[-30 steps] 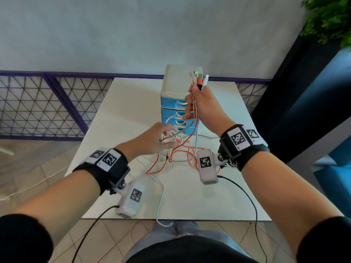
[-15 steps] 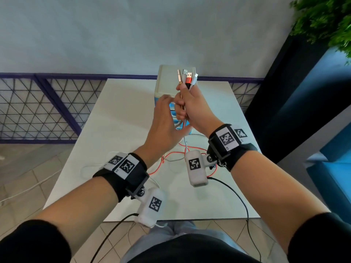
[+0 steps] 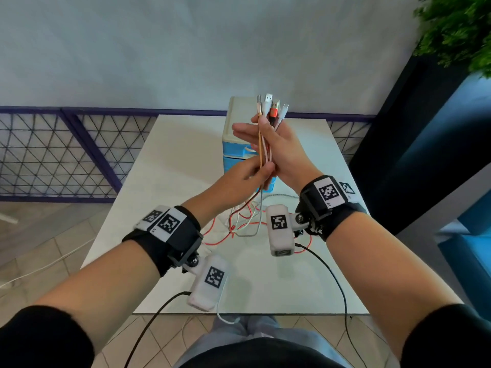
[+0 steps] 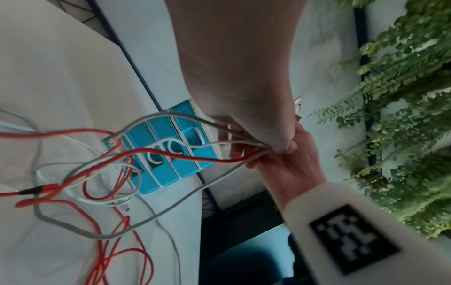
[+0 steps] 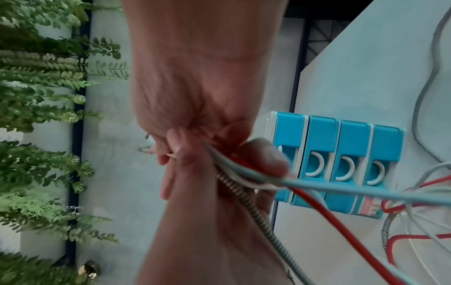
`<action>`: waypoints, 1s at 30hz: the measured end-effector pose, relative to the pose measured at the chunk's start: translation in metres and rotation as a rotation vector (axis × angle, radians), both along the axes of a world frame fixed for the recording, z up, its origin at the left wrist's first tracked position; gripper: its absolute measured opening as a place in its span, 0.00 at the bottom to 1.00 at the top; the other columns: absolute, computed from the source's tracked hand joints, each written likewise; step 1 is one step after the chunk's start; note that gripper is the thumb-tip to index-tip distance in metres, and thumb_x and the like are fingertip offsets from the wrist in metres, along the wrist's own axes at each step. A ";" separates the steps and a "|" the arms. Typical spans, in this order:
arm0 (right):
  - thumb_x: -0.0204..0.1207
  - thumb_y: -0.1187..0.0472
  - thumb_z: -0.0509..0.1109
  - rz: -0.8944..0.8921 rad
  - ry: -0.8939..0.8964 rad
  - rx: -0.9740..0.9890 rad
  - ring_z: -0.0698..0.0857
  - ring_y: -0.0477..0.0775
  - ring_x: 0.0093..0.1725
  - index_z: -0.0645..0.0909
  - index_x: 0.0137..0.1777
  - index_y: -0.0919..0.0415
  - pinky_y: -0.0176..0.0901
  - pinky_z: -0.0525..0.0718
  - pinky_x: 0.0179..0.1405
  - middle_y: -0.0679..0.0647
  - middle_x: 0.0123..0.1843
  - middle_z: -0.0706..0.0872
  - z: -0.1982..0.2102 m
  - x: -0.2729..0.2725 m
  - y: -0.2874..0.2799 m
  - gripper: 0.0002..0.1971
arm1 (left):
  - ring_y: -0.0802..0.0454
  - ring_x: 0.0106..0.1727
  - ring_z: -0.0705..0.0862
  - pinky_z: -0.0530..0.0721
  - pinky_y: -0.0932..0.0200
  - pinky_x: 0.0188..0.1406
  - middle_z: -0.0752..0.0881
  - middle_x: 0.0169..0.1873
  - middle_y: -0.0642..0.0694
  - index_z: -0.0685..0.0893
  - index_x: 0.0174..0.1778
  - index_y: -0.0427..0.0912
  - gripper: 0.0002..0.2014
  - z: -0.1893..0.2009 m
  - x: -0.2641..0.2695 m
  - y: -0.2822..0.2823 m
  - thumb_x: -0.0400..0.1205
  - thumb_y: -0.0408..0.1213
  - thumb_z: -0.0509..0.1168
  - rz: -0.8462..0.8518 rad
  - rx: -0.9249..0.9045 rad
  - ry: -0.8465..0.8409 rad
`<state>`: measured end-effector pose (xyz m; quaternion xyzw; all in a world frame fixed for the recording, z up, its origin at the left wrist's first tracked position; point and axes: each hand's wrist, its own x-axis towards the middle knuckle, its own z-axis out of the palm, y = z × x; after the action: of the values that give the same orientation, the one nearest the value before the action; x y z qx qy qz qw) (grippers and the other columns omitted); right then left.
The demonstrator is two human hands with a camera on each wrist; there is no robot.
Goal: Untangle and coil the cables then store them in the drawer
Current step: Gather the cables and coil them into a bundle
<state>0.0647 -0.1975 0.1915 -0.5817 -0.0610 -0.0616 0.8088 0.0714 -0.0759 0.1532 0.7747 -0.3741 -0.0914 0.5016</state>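
Observation:
Several cables, red, white, grey and a gold braided one, are gathered into a bundle (image 3: pixel 263 150) held upright above the table, with the plugs (image 3: pixel 272 106) sticking out on top. My right hand (image 3: pixel 259 126) holds the bundle just under the plugs, thumb in front and fingers behind. Just below it, my left hand (image 3: pixel 261 172) grips the same bundle (image 4: pixel 258 146). The rest of the cables (image 3: pixel 244 221) hangs down in a loose tangle on the table. The blue drawer unit (image 3: pixel 236 155) stands behind the hands, and all its drawers (image 5: pixel 341 138) are closed.
The white table (image 3: pixel 172 181) is narrow, with a lattice railing (image 3: pixel 66 155) on its left and a dark cabinet (image 3: pixel 411 155) on its right. One white cable (image 3: pixel 225 317) hangs over the front edge. A plant (image 3: pixel 457 30) is at the top right.
My left hand rose from the tangle on the table to the bundle and now grips it below my right hand. My right hand stayed raised, still holding the plug ends.

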 end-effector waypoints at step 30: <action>0.89 0.58 0.49 -0.267 0.128 -0.321 0.62 0.40 0.15 0.67 0.37 0.57 0.30 0.61 0.14 0.48 0.23 0.64 -0.011 -0.008 -0.007 0.17 | 0.43 0.51 0.77 0.72 0.51 0.53 0.79 0.54 0.39 0.73 0.58 0.37 0.32 -0.072 0.035 0.044 0.68 0.55 0.75 0.263 0.304 -0.603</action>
<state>0.0564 -0.2045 0.1807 -0.7086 0.0589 -0.1206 0.6927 0.1066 -0.0316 0.0816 0.8740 -0.3845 0.1517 0.2553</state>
